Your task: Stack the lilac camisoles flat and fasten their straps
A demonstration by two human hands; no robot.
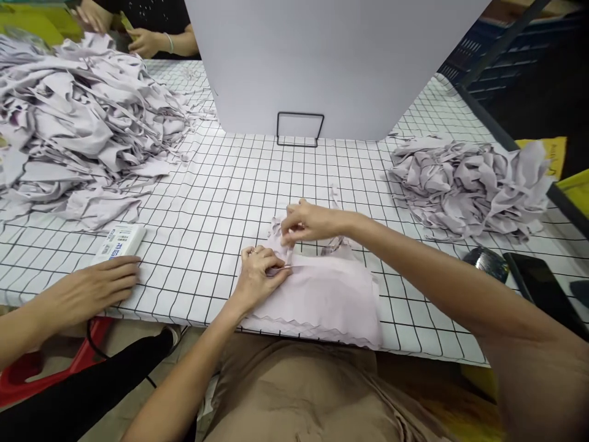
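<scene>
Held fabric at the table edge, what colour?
Pale pinkish-lilac fabric, best seen in the head view.

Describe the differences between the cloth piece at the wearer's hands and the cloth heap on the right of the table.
The cloth piece is largely spread flat; the cloth heap is crumpled and piled up. The left hand pinches the cloth piece, while no hand touches the cloth heap. Both are pale fabric on the gridded tablecloth.

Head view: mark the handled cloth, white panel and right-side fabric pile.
Cloth [324, 294]: head view, its flat middle.
White panel [340, 67]: head view, its broad face.
Right-side fabric pile [473, 184]: head view, its middle.
</scene>
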